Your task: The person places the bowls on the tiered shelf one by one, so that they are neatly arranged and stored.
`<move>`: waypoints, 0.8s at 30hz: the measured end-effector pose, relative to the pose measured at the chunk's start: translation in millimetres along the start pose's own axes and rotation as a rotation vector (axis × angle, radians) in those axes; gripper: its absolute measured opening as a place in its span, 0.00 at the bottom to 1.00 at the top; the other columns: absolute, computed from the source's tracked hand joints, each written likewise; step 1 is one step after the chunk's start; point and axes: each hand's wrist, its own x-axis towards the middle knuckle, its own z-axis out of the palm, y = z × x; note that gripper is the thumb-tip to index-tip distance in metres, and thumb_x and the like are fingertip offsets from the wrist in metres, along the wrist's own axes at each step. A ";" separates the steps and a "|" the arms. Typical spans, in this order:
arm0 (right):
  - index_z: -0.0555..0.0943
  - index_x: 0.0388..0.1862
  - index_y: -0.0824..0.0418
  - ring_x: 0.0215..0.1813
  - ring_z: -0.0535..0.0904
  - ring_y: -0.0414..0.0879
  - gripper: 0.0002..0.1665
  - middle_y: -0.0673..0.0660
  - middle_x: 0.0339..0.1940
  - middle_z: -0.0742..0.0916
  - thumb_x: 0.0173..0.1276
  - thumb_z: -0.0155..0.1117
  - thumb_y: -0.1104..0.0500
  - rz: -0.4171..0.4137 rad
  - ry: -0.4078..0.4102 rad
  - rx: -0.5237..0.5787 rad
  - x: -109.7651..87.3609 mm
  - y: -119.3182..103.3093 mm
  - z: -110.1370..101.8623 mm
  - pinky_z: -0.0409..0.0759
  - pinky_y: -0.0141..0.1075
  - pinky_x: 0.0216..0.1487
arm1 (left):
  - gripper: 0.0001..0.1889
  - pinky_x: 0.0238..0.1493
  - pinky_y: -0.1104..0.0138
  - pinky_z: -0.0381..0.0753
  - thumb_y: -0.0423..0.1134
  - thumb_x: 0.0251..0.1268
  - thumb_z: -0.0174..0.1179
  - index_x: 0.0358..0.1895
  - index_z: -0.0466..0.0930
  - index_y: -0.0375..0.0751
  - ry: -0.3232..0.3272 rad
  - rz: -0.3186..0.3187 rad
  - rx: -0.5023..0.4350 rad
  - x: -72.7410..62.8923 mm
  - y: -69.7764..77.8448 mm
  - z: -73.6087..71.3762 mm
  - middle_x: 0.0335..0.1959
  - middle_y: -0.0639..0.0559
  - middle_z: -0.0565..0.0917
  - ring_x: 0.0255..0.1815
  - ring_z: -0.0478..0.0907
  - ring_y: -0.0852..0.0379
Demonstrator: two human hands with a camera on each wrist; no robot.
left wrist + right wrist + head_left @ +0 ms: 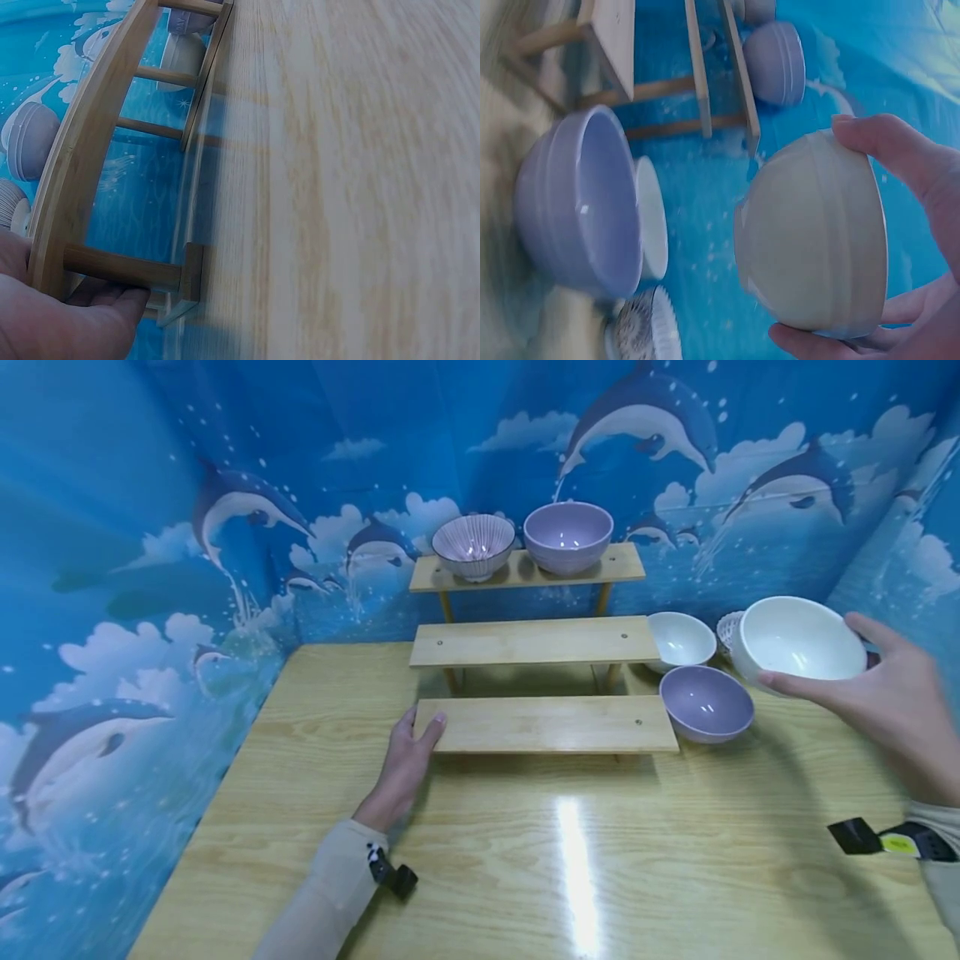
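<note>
A three-tier wooden shelf (pixel 540 643) stands on the table, and my left hand (pixel 405 760) grips the left end of its lowest board (pixel 555 725). In the left wrist view, the fingers (pixel 112 307) curl under that board beside a round crossbar (pixel 124 268). Off to the right, my right hand (pixel 900 693) holds a white bowl (pixel 802 639) by its rim, raised above the table. Thumb and fingers span the bowl's sides in the right wrist view. Below and left of it sits a purple bowl (pixel 707 703), near the shelf's right end.
On the top board are a striped bowl (pixel 474 547) and another purple bowl (pixel 568 537). Behind the lower purple bowl stand a second white bowl (pixel 681 642) and a patterned bowl (pixel 649 326) with a fluted rim. A blue dolphin backdrop (pixel 337 485) encloses the table (pixel 480 860).
</note>
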 end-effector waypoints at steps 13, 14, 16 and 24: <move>0.44 0.84 0.59 0.65 0.67 0.73 0.74 0.73 0.78 0.60 0.52 0.83 0.42 -0.095 -0.167 0.170 8.1 -62.2 24.3 0.81 0.51 0.43 | 0.44 0.80 0.50 0.49 0.60 0.75 0.54 0.82 0.45 0.42 0.000 -0.017 0.027 -1.5 0.0 -1.6 0.83 0.45 0.48 0.82 0.44 0.46; 0.45 0.84 0.59 0.65 0.67 0.72 0.74 0.73 0.78 0.61 0.52 0.83 0.42 -0.106 -0.184 0.179 8.8 -66.7 26.3 0.81 0.52 0.44 | 0.44 0.80 0.50 0.49 0.60 0.75 0.54 0.82 0.45 0.42 0.000 -0.018 0.028 -1.5 0.0 -1.7 0.83 0.45 0.48 0.82 0.44 0.46; 0.45 0.85 0.58 0.65 0.67 0.72 0.74 0.72 0.78 0.62 0.52 0.83 0.42 -0.134 -0.208 0.189 9.4 -75.8 30.4 0.79 0.61 0.48 | 0.44 0.80 0.50 0.49 0.60 0.75 0.54 0.82 0.45 0.42 0.000 -0.020 0.030 -1.6 0.2 -1.6 0.83 0.45 0.48 0.82 0.45 0.46; 0.51 0.83 0.62 0.67 0.68 0.69 0.74 0.71 0.74 0.68 0.48 0.85 0.40 -0.256 -0.242 0.175 13.2 -112.3 51.0 0.76 0.67 0.55 | 0.44 0.80 0.50 0.50 0.60 0.75 0.54 0.82 0.45 0.43 0.005 -0.021 0.016 -1.4 1.4 -0.9 0.83 0.45 0.50 0.82 0.46 0.46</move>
